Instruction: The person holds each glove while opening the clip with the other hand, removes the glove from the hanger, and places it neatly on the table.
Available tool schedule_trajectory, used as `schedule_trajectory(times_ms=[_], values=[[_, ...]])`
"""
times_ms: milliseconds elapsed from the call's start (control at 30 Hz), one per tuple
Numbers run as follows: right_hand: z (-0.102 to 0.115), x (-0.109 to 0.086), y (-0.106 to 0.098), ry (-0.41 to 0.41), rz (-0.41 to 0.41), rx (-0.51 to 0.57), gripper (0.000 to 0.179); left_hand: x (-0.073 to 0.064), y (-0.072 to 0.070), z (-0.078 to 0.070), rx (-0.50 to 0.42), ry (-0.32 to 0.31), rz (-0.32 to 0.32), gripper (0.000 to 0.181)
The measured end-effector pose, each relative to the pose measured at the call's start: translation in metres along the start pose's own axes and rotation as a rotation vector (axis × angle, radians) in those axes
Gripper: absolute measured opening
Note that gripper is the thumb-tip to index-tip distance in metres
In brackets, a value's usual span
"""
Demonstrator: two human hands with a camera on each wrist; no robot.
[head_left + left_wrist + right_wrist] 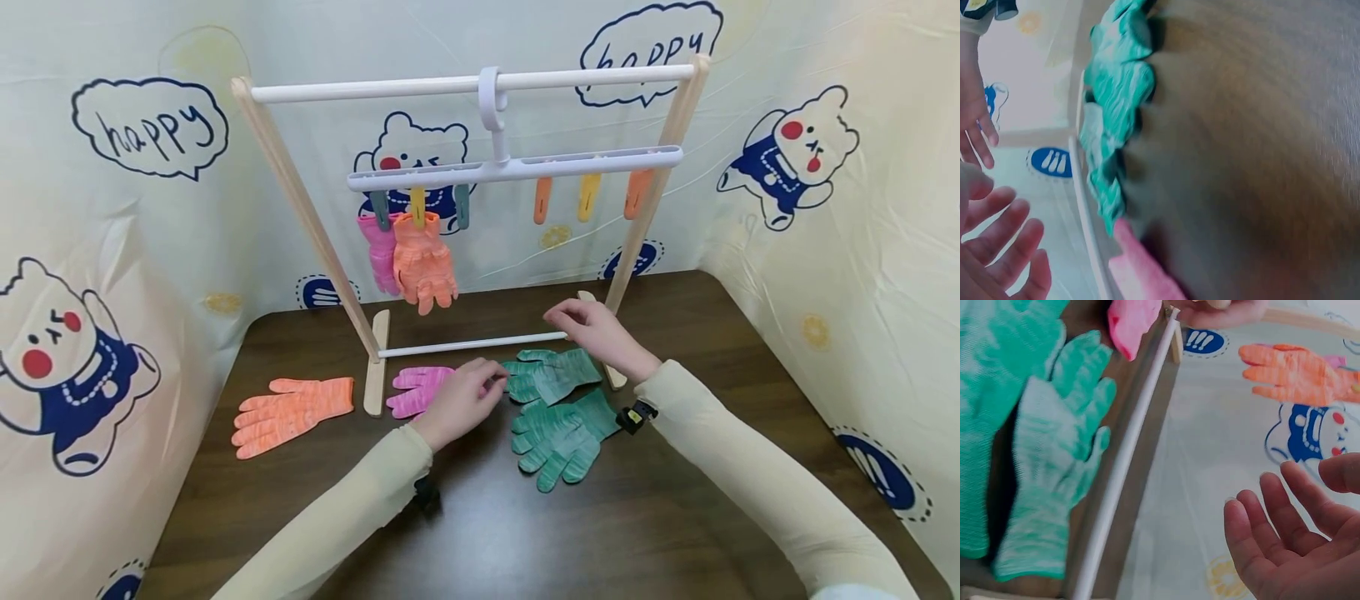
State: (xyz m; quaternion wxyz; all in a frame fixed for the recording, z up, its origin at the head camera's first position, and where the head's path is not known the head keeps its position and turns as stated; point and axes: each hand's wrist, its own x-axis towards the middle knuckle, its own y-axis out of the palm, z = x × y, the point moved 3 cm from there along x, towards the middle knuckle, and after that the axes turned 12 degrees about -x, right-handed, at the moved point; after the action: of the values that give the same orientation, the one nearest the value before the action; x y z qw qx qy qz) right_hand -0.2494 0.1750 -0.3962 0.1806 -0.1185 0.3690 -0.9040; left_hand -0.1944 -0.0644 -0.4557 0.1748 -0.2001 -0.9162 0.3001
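1. L hand (pixel 459 400) by pink glove (pixel 415 390), R hand (pixel 603 333) by green gloves (pixel 561 437) on surface (pixel 480 517); both empty, fingers loosely bent.
2. Step: prob. mid-hanging; hung orange glove (pixel 423 260) clipped.
3. Next prob. needs: grab glove, squeeze free clip (pixel 542 202).

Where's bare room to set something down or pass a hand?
Set down: front of the table, between the sleeves, nearer than the green gloves; right rear, between the stand's right post and table edge.
Pass: below the hanger, between the right teal clip and innermost orange clip.
Crowded: middle, with lower pink glove, green gloves, left hand, right hand.
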Motion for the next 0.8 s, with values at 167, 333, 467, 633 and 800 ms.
schedule_trajectory(times_ms=[167, 333, 467, 633, 800], values=[[0.021, 0.011, 0.001, -0.057, -0.029, -0.029, 0.03, -0.003, -0.023, 0.002, 0.014, -0.007, -0.123, 0.015], [0.042, 0.019, 0.0, -0.063, -0.058, -0.124, 0.03, -0.005, -0.042, 0.004, 0.017, 0.014, -0.212, 0.014], [0.059, 0.025, -0.001, -0.073, -0.046, -0.136, 0.03, -0.005, -0.058, 0.005, 0.007, 0.022, -0.28, 0.014], [0.083, 0.034, -0.002, -0.136, -0.024, -0.051, 0.03, -0.003, -0.078, 0.006, -0.032, 0.024, -0.358, 0.018], [0.108, 0.044, -0.002, -0.173, -0.035, -0.062, 0.03, -0.003, -0.099, 0.005, -0.065, 0.043, -0.447, 0.02]])
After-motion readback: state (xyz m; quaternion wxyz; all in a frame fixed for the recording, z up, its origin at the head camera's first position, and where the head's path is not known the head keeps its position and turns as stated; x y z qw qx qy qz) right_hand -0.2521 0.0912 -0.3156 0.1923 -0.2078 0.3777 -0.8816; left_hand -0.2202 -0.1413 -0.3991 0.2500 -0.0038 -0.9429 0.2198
